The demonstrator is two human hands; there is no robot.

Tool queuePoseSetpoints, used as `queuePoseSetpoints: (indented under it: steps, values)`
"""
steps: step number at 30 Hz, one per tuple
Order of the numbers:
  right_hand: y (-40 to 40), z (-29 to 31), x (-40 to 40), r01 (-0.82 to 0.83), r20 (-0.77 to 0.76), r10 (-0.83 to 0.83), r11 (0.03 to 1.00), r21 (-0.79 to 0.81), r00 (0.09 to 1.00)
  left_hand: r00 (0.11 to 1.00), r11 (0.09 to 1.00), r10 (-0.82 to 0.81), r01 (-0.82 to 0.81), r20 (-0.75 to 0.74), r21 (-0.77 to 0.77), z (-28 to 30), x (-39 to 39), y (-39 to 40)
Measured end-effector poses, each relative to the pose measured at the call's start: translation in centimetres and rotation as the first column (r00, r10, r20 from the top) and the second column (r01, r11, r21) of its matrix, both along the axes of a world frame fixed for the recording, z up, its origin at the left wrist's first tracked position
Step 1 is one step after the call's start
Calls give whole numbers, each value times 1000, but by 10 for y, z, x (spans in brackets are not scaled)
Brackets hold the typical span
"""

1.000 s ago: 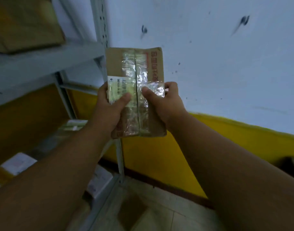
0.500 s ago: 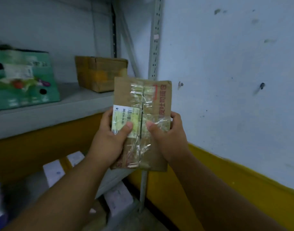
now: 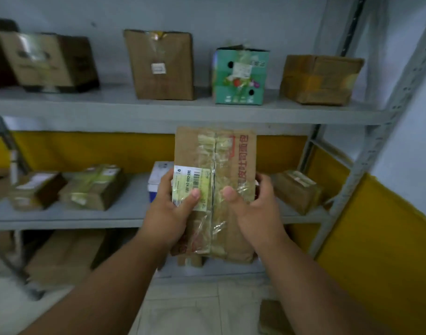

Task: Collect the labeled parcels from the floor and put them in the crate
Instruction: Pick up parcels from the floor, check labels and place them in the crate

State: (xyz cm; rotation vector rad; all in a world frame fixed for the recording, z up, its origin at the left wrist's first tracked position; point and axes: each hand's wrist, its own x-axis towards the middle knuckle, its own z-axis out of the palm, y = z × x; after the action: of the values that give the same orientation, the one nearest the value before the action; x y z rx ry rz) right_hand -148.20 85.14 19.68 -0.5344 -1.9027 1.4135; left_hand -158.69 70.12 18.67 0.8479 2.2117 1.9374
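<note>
1. The left hand [image 3: 169, 210] grips the left edge of the cardboard parcel [image 3: 215, 189], its thumb pressed on the barcode label [image 3: 189, 187]. Shifting that thumb off the label would likely keep it readable.
2. The parcel is held upright at chest height before the metal shelving [image 3: 183, 112], touching nothing else.
3. The right hand [image 3: 254, 211] clamps the right edge, thumb on the crinkled clear tape [image 3: 215, 213]. A firm grip matters, as tape is probably slick.
4. No crate is visible; carry it two-handed until found.

On the white barcode label [image 3: 188, 187] of the parcel [image 3: 215, 189] we read "383-C60-24", while its red printed characters stay unreadable to us.
</note>
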Motion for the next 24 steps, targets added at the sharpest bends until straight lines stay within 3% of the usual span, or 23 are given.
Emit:
queuePoseSetpoints:
  steps: [7, 12, 17, 24]
  values:
    - [-162, -24, -58, -250, 83, 249, 968, -4, 965, 978, 982, 186, -187, 96, 6, -28, -13, -188]
    - [-360, -44, -115, -462, 75, 461, 887, -1, 884, 882, 890, 456, -454, 118, -45, -39, -21, -394]
    - [-551, -65, -144, -584, 69, 581, 811, 32, 811, 806, 834, 543, -551, 235, -36, -51, -23, -582]
    - [-654, -76, -186, -576, 146, 558, 801, 161, 817, 729, 810, 548, -585, 411, -44, -72, -61, -682]
